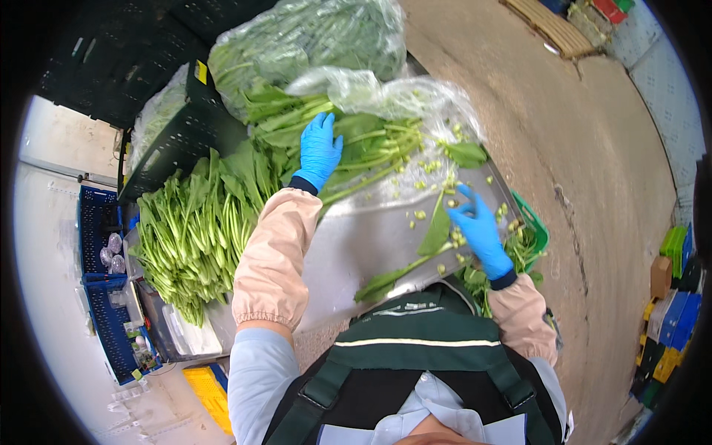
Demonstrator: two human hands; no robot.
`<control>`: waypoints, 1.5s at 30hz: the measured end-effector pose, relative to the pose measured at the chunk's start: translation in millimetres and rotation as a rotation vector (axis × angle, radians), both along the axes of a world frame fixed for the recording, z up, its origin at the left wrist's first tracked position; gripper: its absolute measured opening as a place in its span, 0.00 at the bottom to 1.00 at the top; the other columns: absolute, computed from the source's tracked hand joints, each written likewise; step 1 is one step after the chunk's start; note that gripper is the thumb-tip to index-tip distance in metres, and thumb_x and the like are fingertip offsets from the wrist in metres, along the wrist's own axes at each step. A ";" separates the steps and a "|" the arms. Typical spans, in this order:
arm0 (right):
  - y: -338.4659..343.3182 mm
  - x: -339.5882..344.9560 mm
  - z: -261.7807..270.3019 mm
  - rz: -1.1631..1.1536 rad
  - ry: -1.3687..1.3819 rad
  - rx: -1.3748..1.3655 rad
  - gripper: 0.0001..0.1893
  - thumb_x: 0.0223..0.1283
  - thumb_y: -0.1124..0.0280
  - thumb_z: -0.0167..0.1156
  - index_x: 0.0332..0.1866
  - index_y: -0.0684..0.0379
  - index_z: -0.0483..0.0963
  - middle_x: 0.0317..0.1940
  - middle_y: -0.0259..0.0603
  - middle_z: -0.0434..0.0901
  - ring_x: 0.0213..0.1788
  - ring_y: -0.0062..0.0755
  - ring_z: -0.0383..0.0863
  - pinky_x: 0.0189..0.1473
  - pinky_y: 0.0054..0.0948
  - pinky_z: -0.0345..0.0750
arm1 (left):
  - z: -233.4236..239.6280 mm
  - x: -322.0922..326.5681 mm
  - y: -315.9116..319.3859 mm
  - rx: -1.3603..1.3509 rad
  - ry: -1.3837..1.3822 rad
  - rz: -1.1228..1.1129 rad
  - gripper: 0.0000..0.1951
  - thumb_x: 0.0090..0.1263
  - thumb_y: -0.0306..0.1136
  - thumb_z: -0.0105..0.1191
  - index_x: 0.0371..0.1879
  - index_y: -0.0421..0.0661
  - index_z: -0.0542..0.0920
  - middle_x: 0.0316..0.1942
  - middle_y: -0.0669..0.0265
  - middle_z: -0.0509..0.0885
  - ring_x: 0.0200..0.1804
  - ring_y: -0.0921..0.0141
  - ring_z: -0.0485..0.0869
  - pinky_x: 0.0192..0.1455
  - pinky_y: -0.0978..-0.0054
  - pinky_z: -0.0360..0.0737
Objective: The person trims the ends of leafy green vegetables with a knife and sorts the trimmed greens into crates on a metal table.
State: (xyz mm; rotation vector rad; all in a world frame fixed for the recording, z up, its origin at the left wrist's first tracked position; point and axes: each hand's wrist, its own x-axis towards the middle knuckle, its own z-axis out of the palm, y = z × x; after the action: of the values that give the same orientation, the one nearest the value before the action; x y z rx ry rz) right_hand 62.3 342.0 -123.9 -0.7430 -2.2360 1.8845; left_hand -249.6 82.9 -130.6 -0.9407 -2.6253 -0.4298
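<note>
My left hand (320,151), in a blue glove, rests palm down over a pile of long-stemmed leafy greens (384,136), its thumb apart from the fingers. Those greens lie partly on a clear plastic bag (434,103). Over the right side of the metal table (356,245), my right hand (479,231), also gloved, has its thumb and index finger apart. I see nothing gripped in it. Beside its fingertips lie a loose leaf (436,231) and scattered cut stem ends (420,214). A larger stack of greens (192,233) lies left of my left forearm, stems towards me.
A full plastic bag of greens (311,41) stands at the back. Dark perforated crates (172,136) border the far left side. A green crate (534,222) with leafy scraps sits below the table's right edge. Another loose leaf (381,285) lies near my apron (417,328).
</note>
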 end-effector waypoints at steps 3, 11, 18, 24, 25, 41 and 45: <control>-27.4 -115.3 14.8 0.081 0.129 0.146 0.45 0.54 0.67 0.75 0.79 0.51 0.62 0.35 0.36 0.78 0.38 0.26 0.77 0.47 0.29 0.78 | 4.6 -59.2 4.2 -0.103 0.040 0.045 0.36 0.65 0.34 0.61 0.72 0.40 0.65 0.71 0.46 0.68 0.71 0.49 0.68 0.73 0.52 0.65; -16.5 -334.7 -18.3 -0.004 0.447 0.347 0.28 0.60 0.65 0.70 0.64 0.62 0.73 0.47 0.51 0.79 0.45 0.44 0.81 0.54 0.39 0.77 | 22.6 -125.3 -6.9 -0.117 0.148 0.214 0.31 0.65 0.35 0.63 0.69 0.50 0.71 0.75 0.52 0.62 0.74 0.48 0.63 0.74 0.52 0.62; 27.6 -231.3 60.4 0.165 0.239 -0.065 0.12 0.73 0.62 0.61 0.48 0.61 0.77 0.33 0.25 0.74 0.37 0.16 0.69 0.42 0.22 0.71 | 28.3 -74.6 -29.7 0.228 -0.084 -0.126 0.08 0.75 0.31 0.53 0.47 0.43 0.79 0.40 0.49 0.85 0.43 0.47 0.83 0.46 0.54 0.78; 70.9 -87.1 112.7 0.193 0.066 -0.351 0.08 0.74 0.63 0.59 0.43 0.56 0.74 0.20 0.21 0.65 0.17 0.10 0.59 0.19 0.18 0.54 | 58.3 102.6 -26.6 0.410 -0.776 -0.244 0.15 0.78 0.35 0.54 0.55 0.38 0.76 0.40 0.54 0.83 0.39 0.55 0.81 0.45 0.62 0.81; 76.2 -63.9 126.5 0.185 0.008 -0.360 0.07 0.74 0.65 0.59 0.43 0.56 0.74 0.20 0.22 0.66 0.17 0.10 0.59 0.19 0.18 0.53 | 55.2 133.5 -29.6 0.479 -0.855 -0.312 0.16 0.79 0.37 0.54 0.57 0.38 0.76 0.37 0.63 0.81 0.38 0.65 0.79 0.47 0.67 0.81; 21.6 -42.5 113.3 0.789 0.028 0.207 0.22 0.61 0.63 0.68 0.59 0.57 0.77 0.42 0.38 0.79 0.40 0.31 0.79 0.44 0.32 0.80 | 103.2 193.8 -37.8 -0.612 -0.695 -0.104 0.18 0.64 0.32 0.63 0.54 0.49 0.81 0.52 0.56 0.81 0.51 0.56 0.83 0.55 0.63 0.81; -29.3 -5.6 51.2 0.831 0.008 0.580 0.22 0.58 0.66 0.66 0.60 0.54 0.77 0.46 0.48 0.78 0.44 0.46 0.81 0.48 0.38 0.80 | 113.9 161.0 -82.1 0.069 -0.243 -0.163 0.18 0.63 0.19 0.53 0.52 0.48 0.81 0.43 0.64 0.84 0.43 0.61 0.85 0.45 0.66 0.82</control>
State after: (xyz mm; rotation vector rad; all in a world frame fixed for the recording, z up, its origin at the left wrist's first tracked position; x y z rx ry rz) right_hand 56.7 312.7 -72.8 0.3374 -3.1318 1.2464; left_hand -88.6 0.9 -16.7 -1.1493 -2.7350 -0.7116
